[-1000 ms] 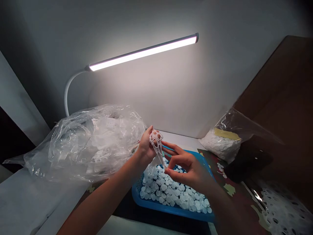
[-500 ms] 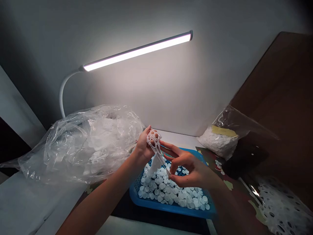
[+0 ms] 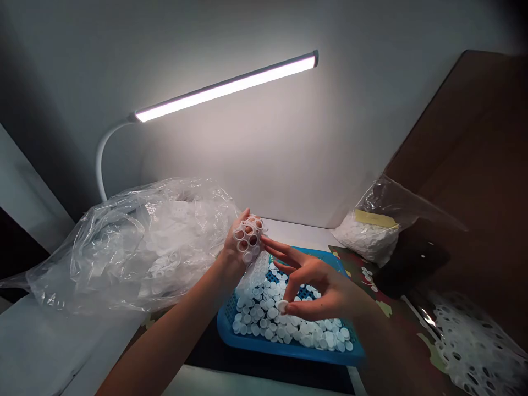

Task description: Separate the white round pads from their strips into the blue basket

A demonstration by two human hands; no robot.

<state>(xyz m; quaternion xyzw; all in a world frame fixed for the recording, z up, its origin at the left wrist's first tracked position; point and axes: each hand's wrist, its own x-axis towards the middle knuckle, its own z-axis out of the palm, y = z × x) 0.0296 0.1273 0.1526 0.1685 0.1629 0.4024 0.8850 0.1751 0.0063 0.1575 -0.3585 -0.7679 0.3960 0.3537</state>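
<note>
My left hand [image 3: 233, 248] is closed around a thin white sheet [image 3: 249, 257] full of round holes, which hangs down over the basket. Between thumb and index finger, my right hand [image 3: 322, 286] pinches a small white disc [image 3: 282, 306]. Its other fingers reach out and touch, or nearly touch, the sheet by the left hand. Under both hands stands a blue plastic basket [image 3: 284, 352] with many loose white discs [image 3: 268, 316] in it. The right forearm hides part of the basket's right side.
A big clear plastic bag [image 3: 119, 253] of white pieces lies at left. At right are a smaller bag [image 3: 367, 239] with a yellow label, a dark object [image 3: 412, 258] and a pile of holed white sheets [image 3: 474, 352]. A lit lamp [image 3: 226, 85] hangs above.
The sheet was stretched toward my right hand; now it has sprung back to the left hand. A disc now shows in the right hand's pinch, slightly lower. My left hand moved slightly left.
</note>
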